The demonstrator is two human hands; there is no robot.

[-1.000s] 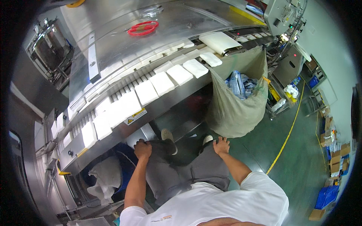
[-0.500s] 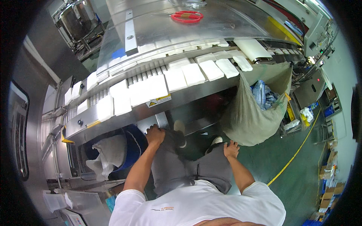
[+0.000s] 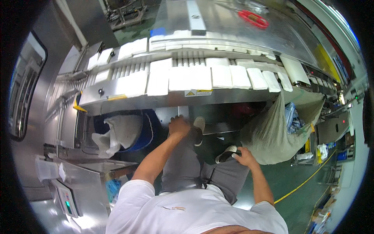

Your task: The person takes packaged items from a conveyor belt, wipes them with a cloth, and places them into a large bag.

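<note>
My left hand [image 3: 180, 126] rests over my left knee, a little blurred, its fingers spread and nothing in them. On my right knee lies my right hand [image 3: 244, 156], empty, thumb and fingers apart. Beyond my knees runs a metal roller conveyor [image 3: 186, 62] with flat white rectangular pieces [image 3: 191, 78] lying on it and along its near edge, several side by side. Neither hand touches them. The hand closest to the hanging beige cloth sack [image 3: 265, 136] is my right one; blue crumpled plastic [image 3: 292, 119] shows inside that sack.
A blue bin [image 3: 146, 130] with pale cloth over its side stands under the conveyor at left. Behind the conveyor, a red ring-shaped item [image 3: 253, 19] lies on a metal surface. A small scale [image 3: 66, 199] sits at lower left. A yellow line [image 3: 304, 185] crosses the green floor.
The view has turned and shifted, so the conveyor now lies more level across it, and the scale has come into sight. Both hands remain on my knees; the right hand's fingers now point more to the left.
</note>
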